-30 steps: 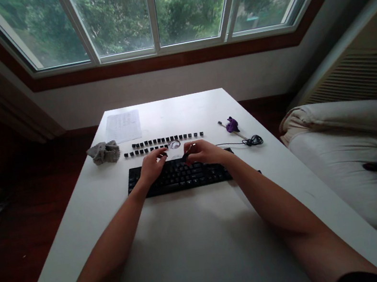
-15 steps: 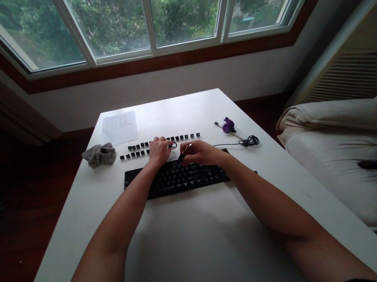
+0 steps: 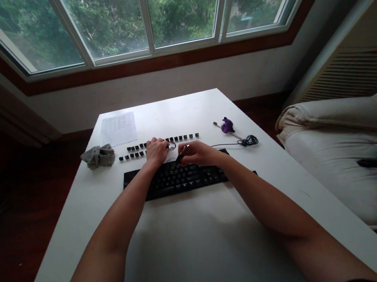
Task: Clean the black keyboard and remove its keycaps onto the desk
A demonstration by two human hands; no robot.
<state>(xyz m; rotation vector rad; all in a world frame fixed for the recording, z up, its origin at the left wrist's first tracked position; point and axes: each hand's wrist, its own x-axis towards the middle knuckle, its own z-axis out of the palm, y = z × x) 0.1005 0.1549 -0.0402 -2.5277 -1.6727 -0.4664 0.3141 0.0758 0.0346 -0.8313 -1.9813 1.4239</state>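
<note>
A black keyboard [image 3: 181, 179] lies across the middle of the white table [image 3: 198, 236]. Behind it two rows of loose black keycaps [image 3: 180, 138] are lined up. My left hand [image 3: 156, 151] reaches over the keyboard's far edge to the keycap rows, fingers curled down; what they pinch, if anything, is hidden. My right hand [image 3: 198, 153] hovers over the keyboard's upper middle, closed on a thin dark tool [image 3: 179, 156] with a metal tip that points left and down.
A crumpled grey cloth [image 3: 98, 156] and a printed sheet [image 3: 119, 129] lie at the far left. A purple-handled item [image 3: 227, 125] and a coiled black cable [image 3: 249, 140] lie at the far right. A bed with pale bedding [image 3: 353, 165] stands to the right.
My left hand has moved away from the keyboard's top edge up to the keycap rows. My right hand with the tool has stayed nearly in place.
</note>
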